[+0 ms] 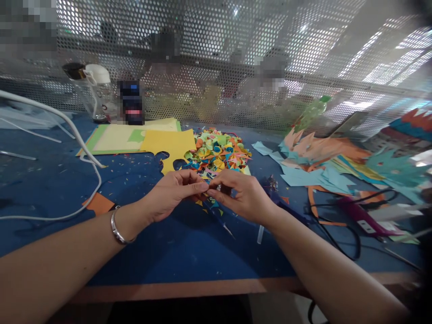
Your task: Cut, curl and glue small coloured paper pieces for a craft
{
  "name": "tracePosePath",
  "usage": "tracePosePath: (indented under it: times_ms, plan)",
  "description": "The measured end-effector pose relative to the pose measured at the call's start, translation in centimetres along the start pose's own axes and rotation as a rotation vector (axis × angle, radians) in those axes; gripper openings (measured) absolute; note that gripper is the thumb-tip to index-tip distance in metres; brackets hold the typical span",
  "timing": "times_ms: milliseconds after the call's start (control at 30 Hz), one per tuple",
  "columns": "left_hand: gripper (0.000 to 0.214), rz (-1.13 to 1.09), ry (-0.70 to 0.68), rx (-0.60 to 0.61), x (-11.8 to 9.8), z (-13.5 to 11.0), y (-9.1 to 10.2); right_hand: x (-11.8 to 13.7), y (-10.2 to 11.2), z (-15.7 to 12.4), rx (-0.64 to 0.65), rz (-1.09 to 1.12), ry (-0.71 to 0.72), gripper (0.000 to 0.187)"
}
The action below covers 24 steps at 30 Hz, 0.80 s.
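Note:
My left hand (173, 191) and my right hand (241, 195) meet at the fingertips over the blue table (168, 252), both pinched on a small piece of coloured paper (204, 191) that is mostly hidden by the fingers. A silver bangle (116, 227) sits on my left wrist. Just behind the hands lies a heap of small folded paper pieces (218, 150) in yellow, green, orange and blue. A thin pointed tool (221, 222) lies on the table under my right hand.
Yellow and green paper sheets (135, 137) lie at the back left, beside a clear bottle (96, 96). Cut orange and light-blue scraps (324, 164) spread at the right with a purple tool (359, 218) and black cable. A white cable (84, 153) loops at left. A perforated metal screen (216, 58) closes the back.

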<state>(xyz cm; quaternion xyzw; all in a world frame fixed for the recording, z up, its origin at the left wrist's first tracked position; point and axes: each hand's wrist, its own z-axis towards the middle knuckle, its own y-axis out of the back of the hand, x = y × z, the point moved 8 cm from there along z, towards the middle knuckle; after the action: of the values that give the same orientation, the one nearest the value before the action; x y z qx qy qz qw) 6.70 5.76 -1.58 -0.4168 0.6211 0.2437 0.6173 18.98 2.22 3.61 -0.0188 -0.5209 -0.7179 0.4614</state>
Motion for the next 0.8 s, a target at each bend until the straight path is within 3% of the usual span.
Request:
tracePosePath:
  times_ms: [367,800]
  plan:
    - [0.027,-0.007,0.032,-0.005,-0.17,-0.1,-0.04,-0.05,0.02,-0.06,-0.001,0.016,-0.011,0.02]
    - [0.026,0.043,-0.045,0.002,-0.65,0.06,0.3,-0.83,0.05,0.04,0.014,0.103,-0.141,0.026]
